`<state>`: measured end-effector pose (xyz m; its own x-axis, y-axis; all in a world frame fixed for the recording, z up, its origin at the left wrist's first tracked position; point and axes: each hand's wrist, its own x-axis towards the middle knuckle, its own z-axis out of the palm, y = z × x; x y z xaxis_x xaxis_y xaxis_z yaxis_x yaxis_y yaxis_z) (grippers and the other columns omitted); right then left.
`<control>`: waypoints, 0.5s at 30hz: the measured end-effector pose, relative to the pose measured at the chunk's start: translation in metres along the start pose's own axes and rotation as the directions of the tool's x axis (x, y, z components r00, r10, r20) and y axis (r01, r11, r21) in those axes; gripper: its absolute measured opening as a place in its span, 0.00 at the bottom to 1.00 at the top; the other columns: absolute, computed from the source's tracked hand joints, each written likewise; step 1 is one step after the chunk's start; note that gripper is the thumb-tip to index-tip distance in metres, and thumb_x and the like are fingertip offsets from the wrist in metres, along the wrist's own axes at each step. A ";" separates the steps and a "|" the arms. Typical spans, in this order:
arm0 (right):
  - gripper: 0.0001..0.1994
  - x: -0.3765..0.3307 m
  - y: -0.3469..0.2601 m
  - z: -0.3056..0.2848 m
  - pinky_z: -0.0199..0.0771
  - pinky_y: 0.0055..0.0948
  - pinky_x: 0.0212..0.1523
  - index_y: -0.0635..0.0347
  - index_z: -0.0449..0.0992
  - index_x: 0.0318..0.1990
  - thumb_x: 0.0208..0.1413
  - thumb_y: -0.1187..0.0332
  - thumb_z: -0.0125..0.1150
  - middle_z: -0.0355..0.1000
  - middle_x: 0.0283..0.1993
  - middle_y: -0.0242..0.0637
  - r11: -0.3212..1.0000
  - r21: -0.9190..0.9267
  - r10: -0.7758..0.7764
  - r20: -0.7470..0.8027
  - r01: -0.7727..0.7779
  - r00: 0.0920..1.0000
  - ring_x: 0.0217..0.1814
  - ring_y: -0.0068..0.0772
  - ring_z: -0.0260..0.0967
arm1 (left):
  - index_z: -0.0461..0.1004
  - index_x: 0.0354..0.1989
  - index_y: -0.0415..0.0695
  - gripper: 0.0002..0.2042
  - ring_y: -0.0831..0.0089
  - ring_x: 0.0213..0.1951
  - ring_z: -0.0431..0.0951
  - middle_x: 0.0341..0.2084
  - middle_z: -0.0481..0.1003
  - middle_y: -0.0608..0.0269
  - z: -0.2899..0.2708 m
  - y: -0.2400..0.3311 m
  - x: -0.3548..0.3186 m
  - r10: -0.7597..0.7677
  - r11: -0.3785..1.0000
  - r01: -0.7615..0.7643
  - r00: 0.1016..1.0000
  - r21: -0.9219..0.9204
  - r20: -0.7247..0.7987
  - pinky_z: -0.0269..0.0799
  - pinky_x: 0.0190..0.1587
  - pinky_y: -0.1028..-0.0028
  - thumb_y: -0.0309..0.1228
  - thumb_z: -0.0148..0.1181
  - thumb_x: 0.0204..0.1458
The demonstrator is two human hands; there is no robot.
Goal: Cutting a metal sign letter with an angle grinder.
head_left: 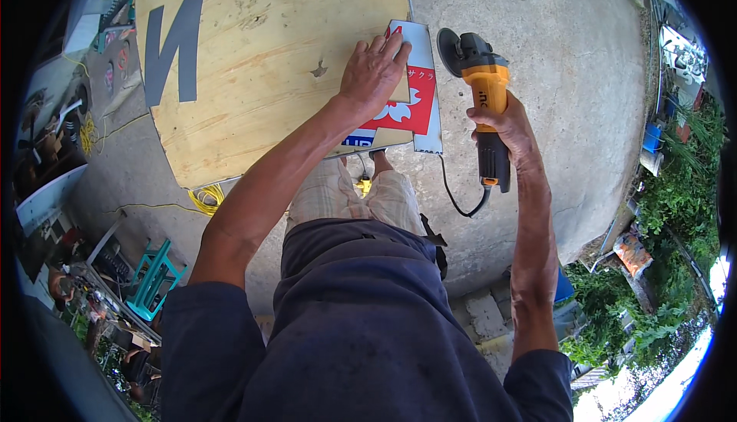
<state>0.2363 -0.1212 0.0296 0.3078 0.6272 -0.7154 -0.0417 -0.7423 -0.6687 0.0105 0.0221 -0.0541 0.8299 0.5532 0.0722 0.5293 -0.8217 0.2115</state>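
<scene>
My right hand (513, 129) is wrapped round the body of an orange and black angle grinder (487, 82), holding it off the right edge of the plywood board (261, 61). The grinder's dark disc (449, 52) faces the board, apart from it. A black cord (453, 201) hangs from the grinder's lower end. My left hand (375, 72) lies flat, fingers stretched, on a printed red, white and blue sheet (427, 107) at the board's right edge. Tan patches show beside the sheet's print; I cannot tell whether they are cut-outs or separate pieces. Part of the sheet is under my hand.
A grey letter-shaped piece (173, 49) lies at the board's left. Yellow cable (206, 199) is coiled on the concrete floor (553, 30) below the board. A green plastic stool (153, 278) and clutter are at left. Plants (652, 299) line the right side.
</scene>
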 end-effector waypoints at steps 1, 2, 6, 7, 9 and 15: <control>0.28 0.003 -0.003 0.003 0.86 0.29 0.28 0.65 0.71 0.51 0.42 0.67 0.77 0.74 0.37 0.37 1.000 -0.029 -0.007 -0.009 0.007 1.000 0.30 0.28 0.76 | 0.72 0.61 0.41 0.24 0.64 0.57 0.71 0.57 0.70 0.59 0.000 -0.001 0.000 -0.005 1.000 0.005 1.000 -0.004 0.002 0.68 0.54 0.62 0.23 0.60 0.53; 0.28 0.005 -0.005 0.004 0.86 0.29 0.28 0.65 0.71 0.51 0.42 0.67 0.77 0.74 0.37 0.37 0.999 -0.034 -0.003 -0.006 0.003 1.000 0.30 0.28 0.76 | 0.73 0.61 0.41 0.24 0.64 0.57 0.71 0.58 0.70 0.59 0.000 -0.002 -0.001 -0.003 1.000 0.004 1.000 -0.024 0.014 0.68 0.54 0.62 0.23 0.60 0.53; 0.28 0.008 -0.009 0.009 0.85 0.27 0.25 0.64 0.70 0.52 0.45 0.66 0.76 0.72 0.34 0.35 1.000 0.030 0.008 0.031 -0.009 1.000 0.24 0.27 0.76 | 0.73 0.62 0.42 0.25 0.63 0.57 0.71 0.58 0.70 0.61 0.003 -0.006 -0.003 0.003 0.997 -0.004 1.000 -0.079 -0.007 0.67 0.55 0.61 0.22 0.60 0.52; 0.27 0.009 -0.010 0.009 0.85 0.27 0.25 0.64 0.70 0.51 0.45 0.67 0.76 0.72 0.34 0.35 0.999 0.044 0.019 0.034 -0.021 0.999 0.23 0.27 0.76 | 0.73 0.62 0.42 0.25 0.63 0.57 0.71 0.58 0.70 0.61 0.004 -0.007 -0.003 0.001 0.997 -0.002 1.000 -0.082 -0.006 0.67 0.55 0.61 0.22 0.60 0.52; 0.27 0.011 -0.013 0.009 0.85 0.27 0.26 0.65 0.70 0.51 0.44 0.67 0.76 0.72 0.35 0.35 0.997 0.052 0.047 0.043 -0.049 0.998 0.25 0.27 0.76 | 0.71 0.64 0.44 0.37 0.63 0.56 0.71 0.62 0.69 0.63 0.005 -0.009 -0.003 -0.009 0.997 0.011 1.000 -0.081 0.027 0.67 0.55 0.62 0.24 0.74 0.38; 0.28 0.012 -0.009 0.009 0.85 0.26 0.27 0.66 0.70 0.51 0.43 0.67 0.76 0.72 0.35 0.36 0.994 0.086 0.067 0.049 -0.071 0.996 0.26 0.27 0.76 | 0.71 0.65 0.45 0.38 0.63 0.56 0.70 0.62 0.69 0.63 0.002 -0.008 -0.001 -0.012 0.994 0.018 0.998 -0.110 0.056 0.67 0.54 0.62 0.24 0.74 0.38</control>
<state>0.2317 -0.1044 0.0250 0.2569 0.5866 -0.7680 -0.1450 -0.7623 -0.6308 0.0055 0.0276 -0.0582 0.8319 0.5547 0.0153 0.5218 -0.7914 0.3185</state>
